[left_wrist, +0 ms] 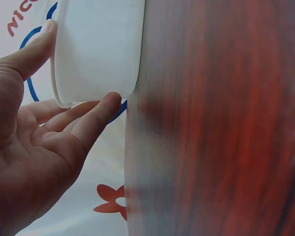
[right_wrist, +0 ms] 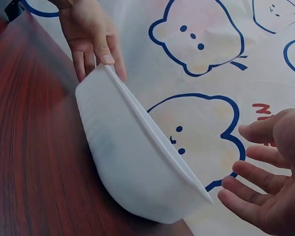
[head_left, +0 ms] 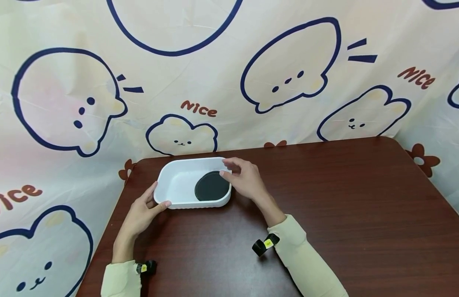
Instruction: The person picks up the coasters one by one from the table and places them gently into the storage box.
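A white, round-cornered tray [head_left: 181, 181] is at the far left part of the table, and inside its right half lies a flat black disc [head_left: 211, 187] with a stitched-looking edge. My left hand [head_left: 142, 216] grips the tray's left end, thumb at the near rim and fingers around the end wall, as the left wrist view also shows with the hand [left_wrist: 44, 132] against the white wall [left_wrist: 101, 54]. Over the tray's right end is my right hand [head_left: 245, 177], fingers spread. In the right wrist view this hand [right_wrist: 270, 172] stands apart from the tray [right_wrist: 132, 147], holding nothing.
The dark brown wooden table [head_left: 326, 214] extends to the right and toward the front. Behind it and at the left hangs a pale cloth [head_left: 229, 82] printed with blue-outlined animals. A small black device [head_left: 265, 244] is worn at the right sleeve, another device [head_left: 147, 268] at the left.
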Motion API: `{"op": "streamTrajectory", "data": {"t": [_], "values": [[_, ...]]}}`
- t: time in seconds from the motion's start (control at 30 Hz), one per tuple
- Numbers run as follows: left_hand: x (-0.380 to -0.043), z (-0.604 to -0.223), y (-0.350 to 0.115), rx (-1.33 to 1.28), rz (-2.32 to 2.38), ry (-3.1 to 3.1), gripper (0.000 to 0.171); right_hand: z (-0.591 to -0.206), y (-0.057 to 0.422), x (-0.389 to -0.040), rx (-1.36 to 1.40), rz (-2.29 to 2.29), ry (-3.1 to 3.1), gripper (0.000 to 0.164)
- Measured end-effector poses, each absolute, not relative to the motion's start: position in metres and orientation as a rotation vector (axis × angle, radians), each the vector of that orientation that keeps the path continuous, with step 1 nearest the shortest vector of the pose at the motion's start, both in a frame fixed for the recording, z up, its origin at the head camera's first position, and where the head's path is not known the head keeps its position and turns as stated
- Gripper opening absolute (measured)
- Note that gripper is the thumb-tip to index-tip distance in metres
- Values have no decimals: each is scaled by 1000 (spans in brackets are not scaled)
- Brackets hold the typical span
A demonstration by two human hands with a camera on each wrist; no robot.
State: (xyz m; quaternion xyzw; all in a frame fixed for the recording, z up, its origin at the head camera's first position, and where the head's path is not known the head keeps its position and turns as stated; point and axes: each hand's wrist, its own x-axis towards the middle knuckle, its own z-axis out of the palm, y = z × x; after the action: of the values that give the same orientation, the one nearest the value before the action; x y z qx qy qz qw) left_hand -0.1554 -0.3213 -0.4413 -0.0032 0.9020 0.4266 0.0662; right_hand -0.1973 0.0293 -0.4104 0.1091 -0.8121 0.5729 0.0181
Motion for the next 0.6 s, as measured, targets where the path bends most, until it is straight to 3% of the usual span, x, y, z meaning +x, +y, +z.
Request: {"op": "streamTrajectory", "data": {"t": [0.6], "values": [[-158,-437,-315,48,1151,2818,103,-414,90,-201,313,1631,-2653,48]]}}
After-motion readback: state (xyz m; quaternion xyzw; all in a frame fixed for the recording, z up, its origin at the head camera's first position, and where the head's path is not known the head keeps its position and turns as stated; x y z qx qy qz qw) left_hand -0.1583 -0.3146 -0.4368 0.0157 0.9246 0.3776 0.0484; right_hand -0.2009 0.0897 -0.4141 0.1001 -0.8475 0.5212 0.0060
